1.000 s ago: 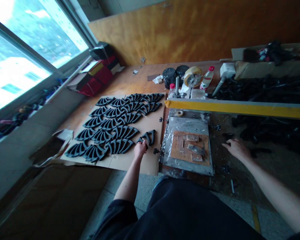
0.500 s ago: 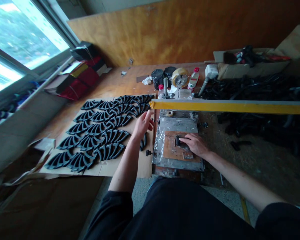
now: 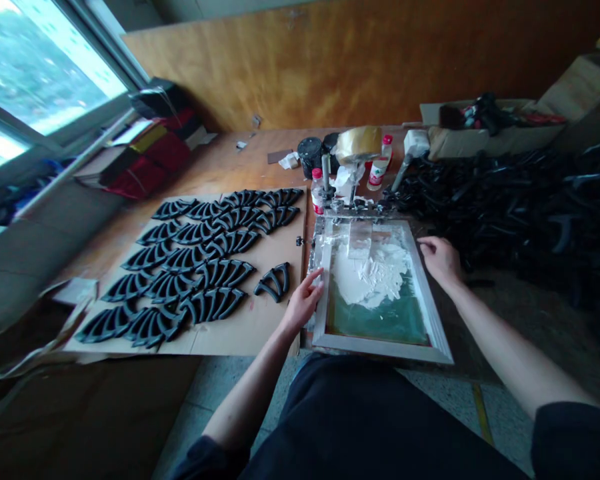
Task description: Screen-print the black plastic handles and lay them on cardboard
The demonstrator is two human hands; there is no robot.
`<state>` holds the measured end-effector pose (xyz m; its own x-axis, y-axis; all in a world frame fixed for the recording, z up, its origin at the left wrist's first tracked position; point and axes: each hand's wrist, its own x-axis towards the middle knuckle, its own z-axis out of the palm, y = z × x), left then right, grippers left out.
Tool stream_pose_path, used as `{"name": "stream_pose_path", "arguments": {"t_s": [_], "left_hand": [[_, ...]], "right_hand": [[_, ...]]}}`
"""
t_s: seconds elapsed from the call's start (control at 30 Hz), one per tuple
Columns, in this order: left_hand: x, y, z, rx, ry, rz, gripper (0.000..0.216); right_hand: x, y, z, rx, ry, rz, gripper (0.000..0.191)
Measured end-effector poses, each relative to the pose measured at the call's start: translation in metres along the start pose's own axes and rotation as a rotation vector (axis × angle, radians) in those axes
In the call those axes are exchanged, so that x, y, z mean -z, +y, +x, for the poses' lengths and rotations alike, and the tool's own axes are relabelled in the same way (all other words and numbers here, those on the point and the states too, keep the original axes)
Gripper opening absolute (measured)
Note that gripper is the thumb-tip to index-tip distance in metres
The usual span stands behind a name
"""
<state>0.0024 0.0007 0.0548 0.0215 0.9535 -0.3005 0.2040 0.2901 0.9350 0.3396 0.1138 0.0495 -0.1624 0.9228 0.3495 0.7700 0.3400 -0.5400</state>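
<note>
In the head view, the pale grey, four-sided frame with green mesh (image 3: 383, 349) lies directly between the two bare hands, in front of the person's body. Its long axis appears to run away from the body, the far end pointing at the dark metal clamp bar (image 3: 356, 212) and the near end slanting slightly right. The left hand (image 3: 304, 303) is the nearer: loosely curled, its fingertips overlap the left rim about midway along, though whether they grip it I cannot tell. The right hand (image 3: 442, 262), fingers bent, is just beside the right rim, farther up toward the bar; contact or a pinch cannot be made out. Thick white paste (image 3: 375, 280) covers the mesh's middle, and a whitish rectangular block (image 3: 360, 239) sits at its far edge, its long side pointing toward the body.
</note>
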Motion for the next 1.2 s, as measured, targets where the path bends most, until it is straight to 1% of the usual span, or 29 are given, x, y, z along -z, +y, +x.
{"name": "stream_pose_path", "arguments": {"t_s": [0.07,0.1,0.13,0.17,0.2,0.27,0.3,0.33,0.37,0.47,0.5,0.53,0.6,0.67,0.7,0.77,0.83,0.9,0.97,1.03,1.1,1.13,1.2], "left_hand": [[-0.008,-0.025,0.006,0.024,0.045,0.102,0.064],[-0.01,-0.032,0.01,0.033,0.072,0.155,0.063],[-0.012,-0.037,0.014,0.042,0.09,0.198,0.062],[-0.013,-0.04,0.017,0.05,0.097,0.227,0.06],[-0.013,-0.042,0.019,0.056,0.095,0.243,0.059],[-0.012,-0.042,0.021,0.061,0.089,0.257,0.056],[-0.012,-0.042,0.021,0.061,0.089,0.26,0.055],[-0.012,-0.043,0.021,0.063,0.093,0.259,0.054],[-0.012,-0.044,0.02,0.067,0.1,0.256,0.053],[-0.013,-0.047,0.019,0.081,0.119,0.245,0.053],[-0.014,-0.047,0.019,0.082,0.122,0.243,0.053],[-0.014,-0.047,0.019,0.082,0.124,0.241,0.053],[-0.015,-0.046,0.018,0.082,0.126,0.235,0.052],[-0.015,-0.044,0.018,0.083,0.129,0.225,0.052],[-0.015,-0.043,0.018,0.083,0.129,0.22,0.052],[-0.015,-0.042,0.017,0.079,0.123,0.216,0.053],[-0.015,-0.041,0.016,0.077,0.115,0.214,0.054],[-0.014,-0.04,0.015,0.082,0.1,0.208,0.056],[-0.011,-0.036,0.014,0.09,0.063,0.194,0.06],[-0.005,-0.026,0.012,0.1,-0.001,0.155,0.068],[0.004,-0.009,0.008,0.094,-0.08,0.084,0.076],[0.008,0.002,0.005,0.084,-0.112,0.044,0.078],[0.014,0.028,-0.002,0.034,-0.106,-0.036,0.071]], "right_hand": [[-0.008,-0.015,0.02,0.015,0.056,-0.028,0.044],[-0.015,-0.028,0.029,0.059,0.045,-0.049,0.053],[-0.024,-0.043,0.035,0.112,0.004,-0.07,0.058],[-0.033,-0.058,0.039,0.161,-0.065,-0.093,0.057],[-0.041,-0.072,0.04,0.192,-0.149,-0.119,0.047],[-0.052,-0.092,0.03,0.219,-0.308,-0.169,0.022],[-0.054,-0.097,0.021,0.246,-0.363,-0.188,0.012],[-0.053,-0.1,0.009,0.298,-0.403,-0.198,0.006],[-0.05,-0.099,-0.004,0.375,-0.431,-0.198,0.007],[-0.034,-0.092,-0.032,0.643,-0.516,-0.128,0.024],[-0.029,-0.09,-0.035,0.695,-0.553,-0.102,0.027],[-0.025,-0.089,-0.036,0.714,-0.587,-0.083,0.026],[-0.022,-0.09,-0.031,0.665,-0.606,-0.07,0.021],[-0.026,-0.092,-0.028,0.582,-0.531,-0.091,0.019],[-0.03,-0.092,-0.029,0.569,-0.478,-0.104,0.02],[-0.035,-0.09,-0.038,0.602,-0.403,-0.112,0.025],[-0.037,-0.087,-0.049,0.649,-0.409,-0.074,0.025],[-0.037,-0.086,-0.049,0.611,-0.431,-0.022,0.02],[-0.036,-0.091,-0.033,0.503,-0.408,-0.001,0.021],[-0.036,-0.098,-0.004,0.379,-0.33,-0.027,0.034],[-0.029,-0.099,0.029,0.273,-0.245,-0.079,0.048],[-0.023,-0.095,0.044,0.223,-0.211,-0.099,0.052],[-0.002,-0.073,0.066,0.113,-0.132,-0.084,0.048]]}}
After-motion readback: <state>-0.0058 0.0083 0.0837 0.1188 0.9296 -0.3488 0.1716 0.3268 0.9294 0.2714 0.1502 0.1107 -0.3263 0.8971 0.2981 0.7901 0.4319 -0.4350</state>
